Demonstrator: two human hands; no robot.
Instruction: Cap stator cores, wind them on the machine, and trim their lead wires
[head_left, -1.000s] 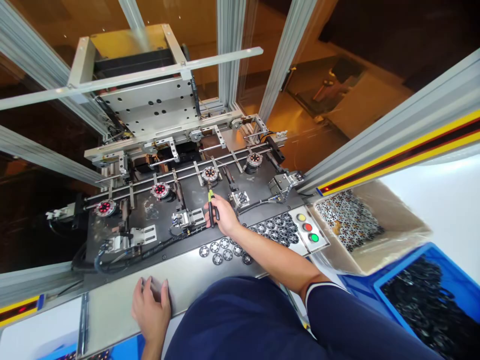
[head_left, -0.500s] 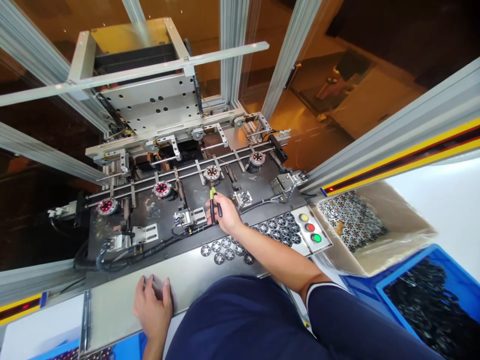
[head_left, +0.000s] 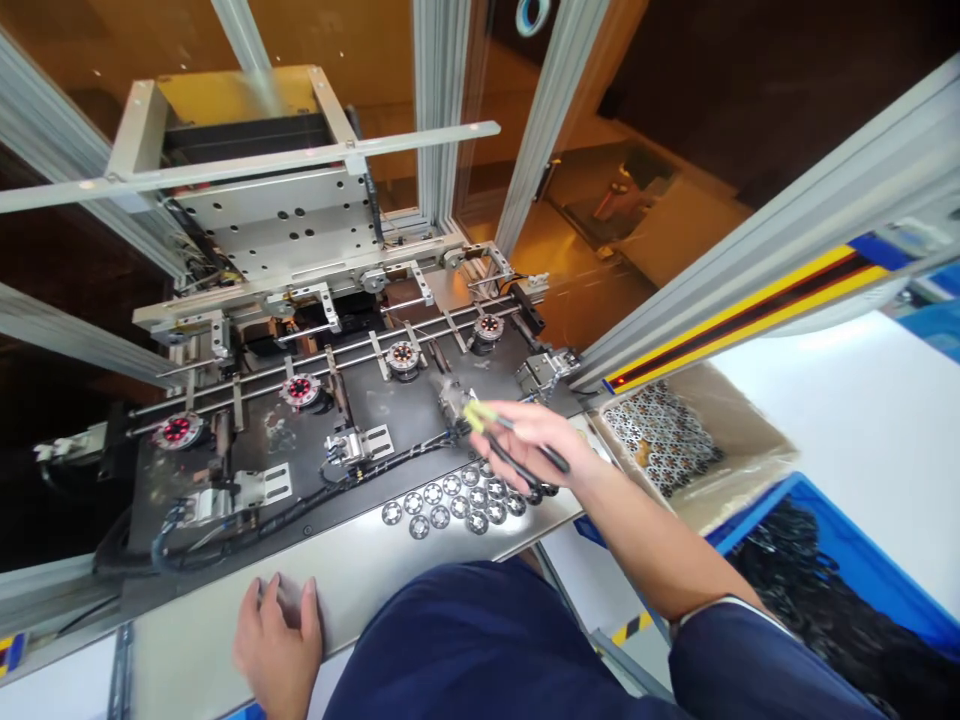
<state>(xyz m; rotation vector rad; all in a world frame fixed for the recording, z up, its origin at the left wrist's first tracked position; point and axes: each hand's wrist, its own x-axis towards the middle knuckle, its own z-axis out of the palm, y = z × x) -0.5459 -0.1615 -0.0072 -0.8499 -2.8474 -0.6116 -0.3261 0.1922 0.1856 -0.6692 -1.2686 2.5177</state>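
Note:
My right hand is closed around a pair of pliers with black and yellow-green handles. The pliers point left above the front part of the dark machine plate; their jaws are blurred, so I cannot tell whether they grip anything. Below that hand, several round silver-and-black parts lie on the metal ledge, some hidden by the hand. My left hand rests on the ledge with its fingers apart, holding nothing. Beyond the pliers, round discs sit on fixtures, including one in the middle and one at right.
Two more fixtures with red-centred discs are on the left. Metal brackets and cables line the plate's front. To the right stand a lined carton of round parts and a blue bin of black pieces. A yellow-and-black sensor bar slants above.
My right hand has drawn the pliers back from the middle fixture, toward the right and over the loose round parts. The camera view has shifted slightly. My left hand stays on the ledge.

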